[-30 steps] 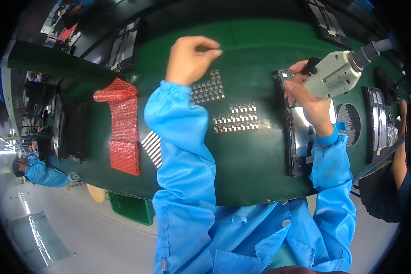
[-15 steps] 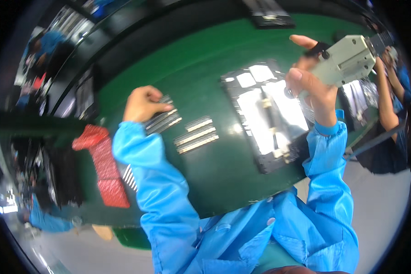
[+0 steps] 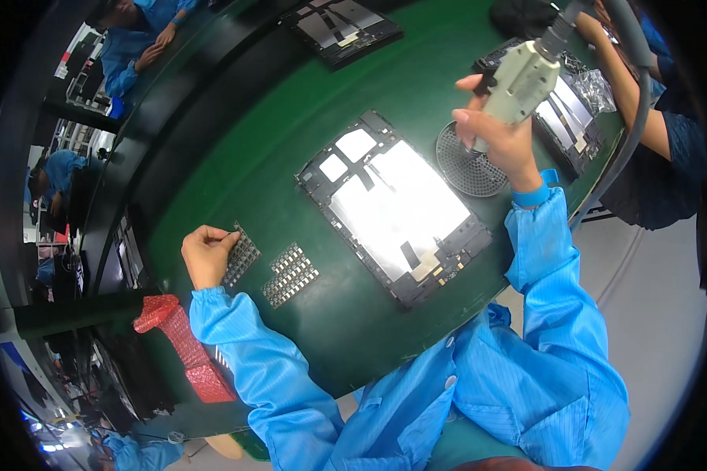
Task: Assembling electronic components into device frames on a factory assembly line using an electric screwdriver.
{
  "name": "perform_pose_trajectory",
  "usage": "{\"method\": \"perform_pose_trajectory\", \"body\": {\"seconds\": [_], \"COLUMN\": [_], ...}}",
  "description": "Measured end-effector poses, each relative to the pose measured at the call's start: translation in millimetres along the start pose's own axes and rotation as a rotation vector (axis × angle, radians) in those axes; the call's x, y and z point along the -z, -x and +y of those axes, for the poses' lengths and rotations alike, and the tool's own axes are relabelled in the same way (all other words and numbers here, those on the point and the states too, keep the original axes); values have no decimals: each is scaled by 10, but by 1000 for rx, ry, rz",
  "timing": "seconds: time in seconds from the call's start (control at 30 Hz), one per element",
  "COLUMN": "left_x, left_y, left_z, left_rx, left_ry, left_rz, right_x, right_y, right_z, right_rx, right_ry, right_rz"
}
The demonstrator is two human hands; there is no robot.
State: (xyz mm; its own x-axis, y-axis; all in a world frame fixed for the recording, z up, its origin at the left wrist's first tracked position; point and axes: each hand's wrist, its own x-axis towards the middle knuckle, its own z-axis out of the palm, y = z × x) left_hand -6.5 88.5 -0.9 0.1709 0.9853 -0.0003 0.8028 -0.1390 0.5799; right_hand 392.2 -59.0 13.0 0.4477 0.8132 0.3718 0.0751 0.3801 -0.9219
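Observation:
My right hand (image 3: 503, 137) is wrapped round a pale grey-green electric screwdriver (image 3: 522, 85), held above a round dark perforated dish (image 3: 470, 165). Its cable end points up and away; the tip is hard to make out. At the left, my left hand (image 3: 206, 255) is closed, thumb and finger pinching the upper edge of a small sheet of metal parts (image 3: 243, 253). A second sheet of such parts (image 3: 291, 276) lies beside it. Between my hands lies an opened tablet-like device (image 3: 404, 208) with a black frame and bright silvery panels.
Red bubble wrap (image 3: 184, 345) lies by my left forearm. More opened devices sit at the far edge (image 3: 346, 30) and at the right (image 3: 565, 118), near another person's arm (image 3: 648, 118). A thick grey cable (image 3: 640, 118) hangs at the right. Dark shelving borders the left.
The view has turned, so the table's things sit differently. My right hand and screwdriver have moved off the device's right edge to over the round dish. My left hand stays at the parts sheet.

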Motion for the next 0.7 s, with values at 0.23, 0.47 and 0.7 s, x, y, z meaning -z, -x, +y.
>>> {"method": "perform_pose_trajectory", "body": {"seconds": [0.23,0.47,0.7], "left_x": [-278,-565,-736], "left_y": [667,1443,1513], "left_z": [719,1114,955], "left_rx": [-244,-507,-95], "left_ry": [150,220,736], "left_rz": [34,-233,-292], "right_x": [24,-17,-25], "right_y": [-48,-31,-29], "right_z": [81,88,110], "right_rx": [-37,-35,-33], "right_ry": [-2,-18,-13], "right_rz": [-28,-46,-42]}}
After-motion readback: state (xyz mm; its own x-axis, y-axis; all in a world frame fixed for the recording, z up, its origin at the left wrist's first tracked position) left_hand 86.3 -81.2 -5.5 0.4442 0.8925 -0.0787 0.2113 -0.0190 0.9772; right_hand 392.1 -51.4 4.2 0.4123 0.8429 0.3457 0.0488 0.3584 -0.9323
